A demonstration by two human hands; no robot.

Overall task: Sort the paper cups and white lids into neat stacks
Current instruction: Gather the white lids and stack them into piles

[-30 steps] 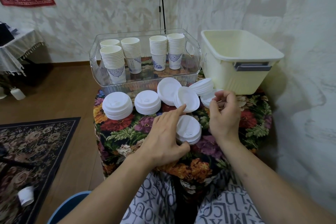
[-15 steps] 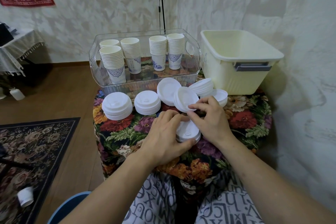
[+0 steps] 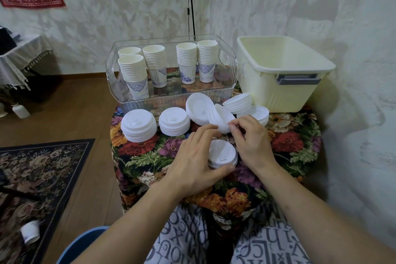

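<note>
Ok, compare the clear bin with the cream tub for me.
The clear bin is see-through with ribbed walls; the cream tub is opaque with a grey handle. The clear bin holds upright stacks of paper cups; nothing shows inside the cream tub. The cream tub looks deeper. Both are open-topped and sit on the floral-covered table.

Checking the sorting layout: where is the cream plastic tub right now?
The cream plastic tub sits at the table's far right, beside the clear tray of paper cups.

Both forearms reaching forward, left hand (image 3: 196, 162) cupped with thumb and fingers (image 3: 205, 129) spread in a curve, right hand (image 3: 249, 141) alongside, fingertips pinched together.
</note>
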